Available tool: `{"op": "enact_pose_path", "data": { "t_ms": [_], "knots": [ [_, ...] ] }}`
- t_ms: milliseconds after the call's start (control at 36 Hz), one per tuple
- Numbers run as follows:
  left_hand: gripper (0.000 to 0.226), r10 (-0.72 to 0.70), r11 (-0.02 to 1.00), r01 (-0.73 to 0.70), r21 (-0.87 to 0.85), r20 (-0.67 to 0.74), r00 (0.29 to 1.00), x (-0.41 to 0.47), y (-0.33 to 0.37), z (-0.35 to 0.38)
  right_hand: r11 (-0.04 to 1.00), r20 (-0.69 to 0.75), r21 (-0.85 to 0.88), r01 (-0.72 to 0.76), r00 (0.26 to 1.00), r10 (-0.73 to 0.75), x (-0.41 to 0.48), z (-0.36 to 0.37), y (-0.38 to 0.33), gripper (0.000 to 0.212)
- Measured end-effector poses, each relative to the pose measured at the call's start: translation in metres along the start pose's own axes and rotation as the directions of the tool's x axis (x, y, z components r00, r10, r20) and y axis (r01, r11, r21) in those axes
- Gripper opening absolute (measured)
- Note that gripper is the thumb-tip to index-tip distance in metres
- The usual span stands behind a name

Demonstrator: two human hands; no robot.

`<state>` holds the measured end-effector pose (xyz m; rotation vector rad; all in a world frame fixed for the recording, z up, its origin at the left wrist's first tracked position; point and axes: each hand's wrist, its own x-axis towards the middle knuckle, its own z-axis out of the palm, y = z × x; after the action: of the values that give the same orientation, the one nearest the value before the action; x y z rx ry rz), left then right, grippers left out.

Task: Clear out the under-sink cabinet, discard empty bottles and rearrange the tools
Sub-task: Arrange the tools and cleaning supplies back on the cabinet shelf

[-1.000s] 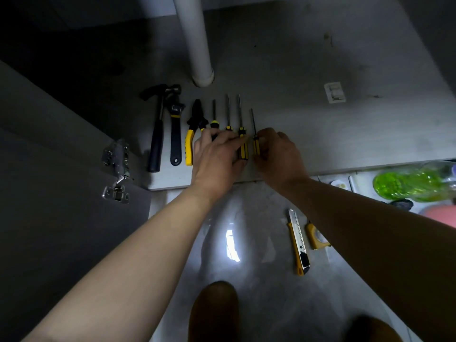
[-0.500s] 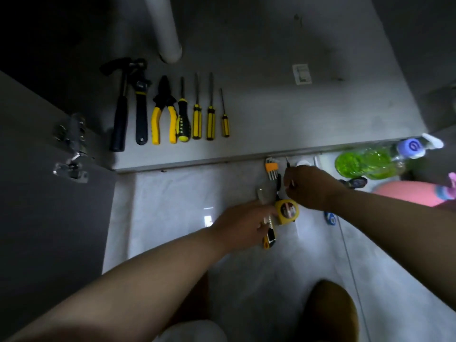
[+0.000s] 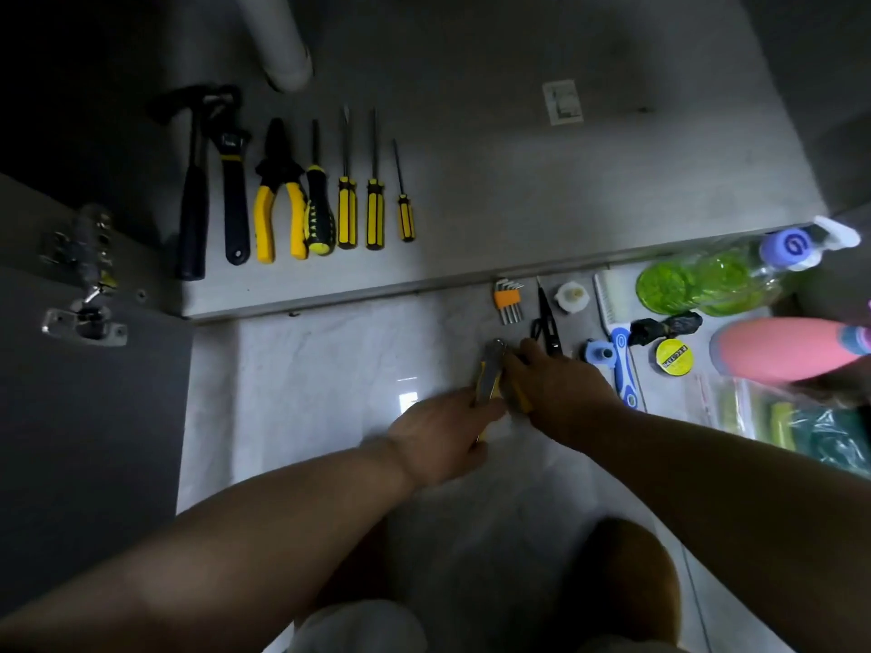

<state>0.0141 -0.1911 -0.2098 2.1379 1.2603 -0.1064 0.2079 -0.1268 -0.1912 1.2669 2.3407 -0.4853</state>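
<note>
On the tiled floor in front of the cabinet, my left hand (image 3: 438, 435) grips a yellow and grey utility knife (image 3: 490, 369) that sticks up past my fingers. Right beside it, my right hand (image 3: 561, 388) closes over a yellow tape measure (image 3: 522, 402), mostly hidden under my palm. On the cabinet floor (image 3: 518, 190) lies a neat row: a hammer (image 3: 193, 190), a wrench (image 3: 233, 195), yellow-handled pliers (image 3: 278, 200) and several screwdrivers (image 3: 346, 209).
Near the cabinet edge lie orange hex keys (image 3: 508, 301), black snips (image 3: 546, 322), a white cap (image 3: 571, 296), a blue-white brush (image 3: 617, 351) and a yellow tape roll (image 3: 671, 358). A green spray bottle (image 3: 707, 285) and pink bottle (image 3: 782, 348) lie at the right. A drain pipe (image 3: 278, 40) stands behind the tools.
Both hands left the screwdriver row in the cabinet and came down to the floor. My left hand took up the utility knife and my right hand closed over the tape measure.
</note>
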Motion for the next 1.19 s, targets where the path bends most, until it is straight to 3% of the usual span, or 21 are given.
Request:
{"op": "enact_pose_path", "data": {
  "t_ms": [111,222,306,417,556,722,806,889,1000,1111,1167,1194],
  "knots": [
    [0.046,0.069,0.997,-0.075,-0.033,-0.141,0.988,-0.018,-0.006,-0.013,0.997,0.112,0.057,0.043,0.992,-0.049,0.003,-0.019,0.006,0.085],
    [0.036,0.161,0.985,-0.174,0.001,-0.389,0.907,-0.021,0.003,-0.044,0.956,0.294,0.293,0.006,0.951,-0.096,0.004,-0.058,0.009,0.068],
    [0.037,0.115,0.993,-0.094,0.067,-0.530,0.840,-0.003,0.010,-0.083,0.897,0.333,0.440,-0.030,0.933,-0.133,0.000,-0.087,0.009,0.060],
    [0.044,-0.080,0.987,0.148,0.057,-0.626,0.776,0.026,0.010,-0.141,0.847,0.308,0.529,-0.049,0.941,-0.138,-0.003,-0.113,0.004,0.052],
    [0.047,-0.251,0.932,0.351,0.094,-0.532,0.809,0.055,0.001,-0.184,0.810,0.271,0.584,-0.044,0.952,-0.144,-0.002,-0.131,-0.002,0.047],
    [0.038,-0.370,0.895,0.435,0.097,-0.381,0.847,0.072,-0.008,-0.191,0.746,0.253,0.665,-0.037,0.951,-0.178,0.000,-0.155,0.010,0.035],
    [0.034,-0.393,0.892,0.446,0.076,-0.357,0.848,0.075,-0.010,-0.189,0.661,0.201,0.750,-0.035,0.963,-0.178,0.000,-0.167,0.024,0.031],
    [0.035,-0.403,0.892,0.449,0.056,-0.352,0.845,0.074,-0.009,-0.190,0.498,0.117,0.867,-0.033,0.984,-0.137,-0.002,-0.173,0.036,0.030],
    [0.043,-0.412,0.886,0.458,0.067,-0.337,0.846,0.067,-0.004,-0.193,0.372,-0.103,0.925,0.071,0.993,0.065,0.007,-0.176,0.042,0.031],
    [0.030,-0.382,0.914,0.401,-0.064,-0.471,0.796,0.060,-0.001,-0.208,0.530,-0.330,0.836,0.143,0.902,0.277,0.024,-0.176,0.038,0.042],
    [0.023,-0.442,0.884,0.282,-0.372,-0.470,0.764,0.060,0.004,-0.221,0.630,-0.416,0.765,0.135,0.850,0.323,0.033,-0.176,0.032,0.052],
    [0.026,-0.500,0.781,0.211,-0.587,-0.387,0.775,0.060,0.008,-0.227,0.672,-0.456,0.729,0.128,0.823,0.338,0.036,-0.177,0.029,0.056]
  ]
}}
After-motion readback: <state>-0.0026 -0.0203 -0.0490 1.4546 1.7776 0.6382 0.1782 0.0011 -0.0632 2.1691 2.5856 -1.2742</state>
